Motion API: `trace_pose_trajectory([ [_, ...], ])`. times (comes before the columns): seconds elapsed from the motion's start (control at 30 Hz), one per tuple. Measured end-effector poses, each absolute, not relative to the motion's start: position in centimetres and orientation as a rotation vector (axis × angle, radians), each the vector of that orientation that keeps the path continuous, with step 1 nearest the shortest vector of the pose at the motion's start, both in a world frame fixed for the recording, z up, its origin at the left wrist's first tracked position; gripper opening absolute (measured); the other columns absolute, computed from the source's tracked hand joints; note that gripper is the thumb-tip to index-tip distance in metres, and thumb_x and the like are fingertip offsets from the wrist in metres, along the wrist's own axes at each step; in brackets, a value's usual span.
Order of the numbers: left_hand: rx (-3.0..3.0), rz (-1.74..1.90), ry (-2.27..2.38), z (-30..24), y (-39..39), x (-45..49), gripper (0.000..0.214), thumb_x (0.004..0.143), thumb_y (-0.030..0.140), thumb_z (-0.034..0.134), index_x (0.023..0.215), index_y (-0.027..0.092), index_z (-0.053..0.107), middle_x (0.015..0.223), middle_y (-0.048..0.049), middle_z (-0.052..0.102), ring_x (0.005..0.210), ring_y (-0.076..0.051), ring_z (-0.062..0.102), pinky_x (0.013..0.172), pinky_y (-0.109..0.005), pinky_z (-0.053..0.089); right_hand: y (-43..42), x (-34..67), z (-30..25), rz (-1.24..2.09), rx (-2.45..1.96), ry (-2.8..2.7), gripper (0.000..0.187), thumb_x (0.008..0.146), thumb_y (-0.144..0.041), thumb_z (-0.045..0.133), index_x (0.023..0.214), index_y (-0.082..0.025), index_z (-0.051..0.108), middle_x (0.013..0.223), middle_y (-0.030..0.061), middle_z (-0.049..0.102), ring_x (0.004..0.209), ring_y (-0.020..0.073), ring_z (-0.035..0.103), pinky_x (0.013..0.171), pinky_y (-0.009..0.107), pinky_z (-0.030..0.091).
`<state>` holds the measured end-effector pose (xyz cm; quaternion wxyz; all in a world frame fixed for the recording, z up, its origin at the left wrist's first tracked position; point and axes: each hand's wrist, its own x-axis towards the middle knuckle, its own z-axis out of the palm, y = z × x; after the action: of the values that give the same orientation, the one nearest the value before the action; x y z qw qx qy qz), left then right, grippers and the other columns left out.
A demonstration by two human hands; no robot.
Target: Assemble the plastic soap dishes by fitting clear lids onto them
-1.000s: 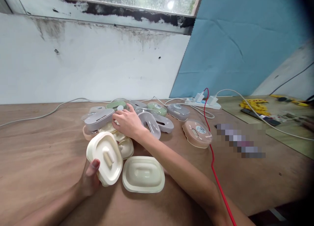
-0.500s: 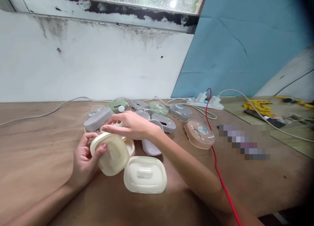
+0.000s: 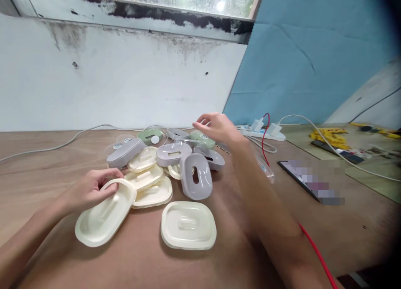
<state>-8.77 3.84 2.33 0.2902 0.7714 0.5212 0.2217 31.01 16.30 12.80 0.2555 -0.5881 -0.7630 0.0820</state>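
Observation:
At the left, my left hand (image 3: 98,188) pinches the upper end of a cream soap dish tray (image 3: 106,216), a shallow oblong with a raised bar in its middle, and holds it tilted. A second cream soap dish tray (image 3: 188,225) lies flat at the front centre. My right hand (image 3: 216,128) is raised over the back of the pile, near a green soap dish (image 3: 200,138). Its fingers are loosely bent and apart, with nothing visible in them. Between the hands lie several cream trays (image 3: 153,193) and grey slotted soap dish shells (image 3: 196,176).
A clear-lidded soap dish (image 3: 265,170) is partly hidden behind my right forearm. Farther right lie a phone (image 3: 297,180) and a white power strip (image 3: 278,133) with plugs. A red cable (image 3: 319,251) passes under the arm. Yellow items (image 3: 330,138) sit at the far right.
My left hand has moved left and down with the cream tray. My right hand has left the tray's side and moved right and up. The front tray has shifted slightly right.

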Motion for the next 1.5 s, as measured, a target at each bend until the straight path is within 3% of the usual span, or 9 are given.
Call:
trace_pose_trajectory([
  [0.1, 2.363, 0.597, 1.377, 2.0, 3.9, -9.5, 0.017, 0.094, 0.033, 0.055, 0.098, 0.021, 0.066, 0.062, 0.0073, 0.051, 0.05, -0.009, 0.041, 0.049, -0.018, 0.029, 18.4, 34.9, 12.0, 0.12, -1.982, -1.9, 0.034, 0.094, -0.05, 0.063, 0.113, -0.025, 0.078, 0.111, 0.0095, 0.078, 0.102, 0.0294, 0.071, 0.091, 0.042, 0.053],
  [0.3, 2.588, 0.669, 1.379, 1.9, 3.9, -9.3, 0.015, 0.088, 0.026, 0.058, 0.103, 0.024, 0.053, 0.063, 0.0097, 0.052, 0.045, -0.011, 0.043, 0.05, -0.02, 0.031, 21.1, 39.6, 6.7, 0.101, -2.184, -1.811, 0.041, 0.081, -0.033, 0.072, 0.118, -0.015, 0.077, 0.119, 0.0204, 0.076, 0.114, 0.0403, 0.069, 0.098, 0.052, 0.051],
  [0.43, 2.81, 0.638, 1.383, 1.8, 4.0, -9.1, 0.006, 0.09, 0.025, 0.055, 0.09, 0.024, 0.05, 0.061, 0.0088, 0.05, 0.045, -0.011, 0.041, 0.049, -0.022, 0.028, 22.1, 38.4, 3.8, 0.024, -2.065, -1.897, 0.04, 0.091, -0.029, 0.06, 0.128, -0.021, 0.073, 0.139, 0.0164, 0.068, 0.136, 0.037, 0.057, 0.117, 0.062, 0.033],
  [0.53, 2.94, 0.688, 1.415, 2.1, 3.8, -8.9, 0.007, 0.092, 0.027, 0.052, 0.086, 0.023, 0.05, 0.072, 0.0056, 0.059, 0.044, -0.01, 0.041, 0.049, -0.024, 0.027, 22.6, 36.2, 2.9, 0.005, -1.938, -1.97, 0.04, 0.1, -0.034, 0.052, 0.132, -0.019, 0.071, 0.143, 0.0169, 0.066, 0.142, 0.0324, 0.052, 0.123, 0.054, 0.027],
  [0.63, 3.047, 0.798, 1.476, 2.5, 3.4, -8.0, 0.017, 0.097, 0.031, 0.05, 0.083, 0.022, 0.05, 0.076, 0.0033, 0.059, 0.046, -0.011, 0.042, 0.052, -0.026, 0.028, 22.6, 34.3, 2.7, 0.076, -1.85, -2.037, 0.052, 0.099, -0.053, 0.059, 0.136, -0.018, 0.069, 0.141, 0.0173, 0.067, 0.136, 0.0321, 0.058, 0.115, 0.043, 0.04],
  [0.73, 3.154, 0.901, 1.43, 2.7, 2.8, -6.3, 0.022, 0.098, 0.032, 0.055, 0.078, 0.023, 0.051, 0.069, 0.0028, 0.056, 0.051, -0.013, 0.044, 0.055, -0.027, 0.031, 22.5, 33.6, 2.5, 0.145, -1.835, -2.037, 0.068, 0.091, -0.067, 0.066, 0.141, -0.021, 0.067, 0.142, 0.0172, 0.067, 0.133, 0.0355, 0.06, 0.108, 0.042, 0.046],
  [1.0, 3.058, 0.812, 1.073, 2.1, 1.4, -2.7, 0.028, 0.097, 0.027, 0.061, 0.072, 0.022, 0.048, 0.064, 0.0017, 0.052, 0.053, -0.015, 0.045, 0.052, -0.03, 0.033, 22.4, 33.9, 2.2, 0.161, -1.914, -1.823, 0.07, 0.077, -0.053, 0.082, 0.137, -0.02, 0.068, 0.133, 0.0177, 0.072, 0.124, 0.0396, 0.066, 0.103, 0.046, 0.05],
  [1.3, 3.007, 0.807, 1.12, 2.1, 2.3, -4.8, 0.031, 0.098, 0.021, 0.058, 0.069, 0.021, 0.047, 0.065, 0.0024, 0.05, 0.058, -0.014, 0.045, 0.055, -0.029, 0.032, 21.6, 34.1, 6.7, 0.178, -1.722, -1.619, 0.072, 0.086, -0.058, 0.068, 0.142, -0.014, 0.06, 0.128, 0.0179, 0.072, 0.119, 0.0349, 0.067, 0.103, 0.044, 0.05],
  [1.5, 3.057, 0.873, 1.093, 2.3, 2.2, -4.7, 0.032, 0.097, 0.019, 0.061, 0.067, 0.021, 0.05, 0.064, 0.0023, 0.052, 0.06, -0.015, 0.047, 0.057, -0.028, 0.033, 18.1, 30.5, 9.3, 0.684, -1.24, -2.129, 0.068, 0.084, -0.059, 0.077, 0.143, -0.029, 0.063, 0.131, 0.01, 0.072, 0.107, 0.025, 0.072, 0.09, 0.037, 0.058],
])
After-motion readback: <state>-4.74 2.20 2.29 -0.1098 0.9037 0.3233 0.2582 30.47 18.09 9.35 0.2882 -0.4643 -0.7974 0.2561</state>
